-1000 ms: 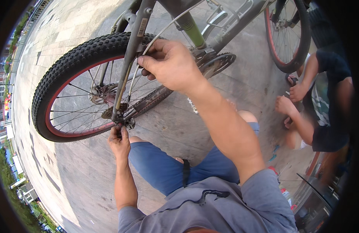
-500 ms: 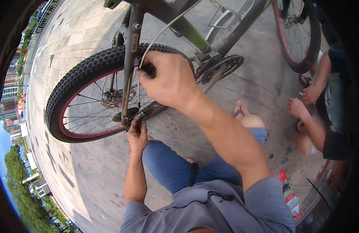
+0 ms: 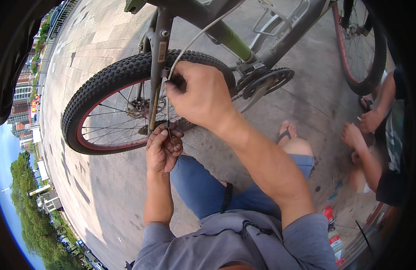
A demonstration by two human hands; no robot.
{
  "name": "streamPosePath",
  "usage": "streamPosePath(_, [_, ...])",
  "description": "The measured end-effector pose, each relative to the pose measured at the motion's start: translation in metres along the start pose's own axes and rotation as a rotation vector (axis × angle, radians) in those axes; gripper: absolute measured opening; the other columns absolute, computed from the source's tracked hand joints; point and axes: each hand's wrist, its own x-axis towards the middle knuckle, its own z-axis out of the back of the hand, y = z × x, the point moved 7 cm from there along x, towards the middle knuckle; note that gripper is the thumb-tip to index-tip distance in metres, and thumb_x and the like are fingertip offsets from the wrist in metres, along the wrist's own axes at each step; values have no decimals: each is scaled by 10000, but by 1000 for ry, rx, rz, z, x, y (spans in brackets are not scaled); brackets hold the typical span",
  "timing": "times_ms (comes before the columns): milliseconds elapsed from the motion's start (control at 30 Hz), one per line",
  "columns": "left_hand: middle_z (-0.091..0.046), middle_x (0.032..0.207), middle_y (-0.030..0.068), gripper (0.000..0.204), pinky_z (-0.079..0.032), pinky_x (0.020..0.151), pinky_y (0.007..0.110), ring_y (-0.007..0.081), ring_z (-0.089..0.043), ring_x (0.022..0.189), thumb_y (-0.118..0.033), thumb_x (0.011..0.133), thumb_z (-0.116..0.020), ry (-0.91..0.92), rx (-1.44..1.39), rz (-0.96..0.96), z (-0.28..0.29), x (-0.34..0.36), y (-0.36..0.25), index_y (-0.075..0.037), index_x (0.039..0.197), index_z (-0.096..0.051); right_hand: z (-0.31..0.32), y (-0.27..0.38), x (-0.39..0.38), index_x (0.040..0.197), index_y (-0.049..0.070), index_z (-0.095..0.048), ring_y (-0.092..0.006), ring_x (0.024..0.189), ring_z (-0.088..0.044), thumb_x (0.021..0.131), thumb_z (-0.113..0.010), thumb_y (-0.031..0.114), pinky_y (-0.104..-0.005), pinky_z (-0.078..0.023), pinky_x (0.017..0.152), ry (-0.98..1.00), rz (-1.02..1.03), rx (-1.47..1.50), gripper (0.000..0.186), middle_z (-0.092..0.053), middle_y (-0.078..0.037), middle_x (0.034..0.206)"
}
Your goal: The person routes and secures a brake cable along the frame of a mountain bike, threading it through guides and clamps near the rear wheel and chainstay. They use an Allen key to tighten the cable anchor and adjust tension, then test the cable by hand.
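A pale bicycle cable housing (image 3: pixel 187 45) curves down from the frame to a dark end cap. My right hand (image 3: pixel 204 95) pinches it between thumb and forefinger beside the grey seat stay (image 3: pixel 161 51). Lower down, my left hand (image 3: pixel 164 148), palm partly turned up and fingertips blackened, is closed around the cable's lower end, where a thin wire shows between the fingers. Right behind both hands is the rear wheel (image 3: pixel 110 101) with its knobbly black tyre and red rim. The rear sprockets are partly hidden by my left hand.
The crankset (image 3: pixel 268 83) and green-banded frame tube (image 3: pixel 237 47) lie right of my right hand. A front wheel (image 3: pixel 362 49) stands at the far right. Near it another person's hands (image 3: pixel 358 135) show. A bottle (image 3: pixel 336 243) sits on the paving at lower right.
My left hand has moved up from the rear axle area to the cable's lower end and turned its palm upward. My right hand keeps its pinch. The view has shifted slightly.
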Motion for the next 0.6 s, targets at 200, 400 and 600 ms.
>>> streamPosePath(200, [-549, 667, 3, 181, -300, 443, 188, 58, -422, 508, -117, 860, -686, -167, 298, -263, 12, -7, -16, 0, 967, -598, 0, 3, 2, 820, 17, -650, -371, 699, -630, 744, -640, 133, -420, -507, 644, 14, -40, 51, 139, -644, -177, 719])
streamPosePath(400, [-537, 692, -52, 243, -339, 533, 174, 24, -432, 593, -145, 859, -703, -318, 579, -451, 7, -13, -13, 18, 1022, -627, -4, 0, 1, 862, 38, -663, -304, 697, -657, 765, -641, 147, -354, -510, 649, 75, -120, 84, 147, -669, -130, 741])
streamPosePath(600, [-611, 783, 10, 251, -355, 519, 176, 48, -456, 570, -121, 873, -677, -335, 550, -433, -5, -10, -17, 9, 1075, -604, -1, -1, 2, 875, 43, -662, -298, 689, -655, 768, -646, 153, -354, -507, 645, 69, -101, 57, 154, -666, -129, 740])
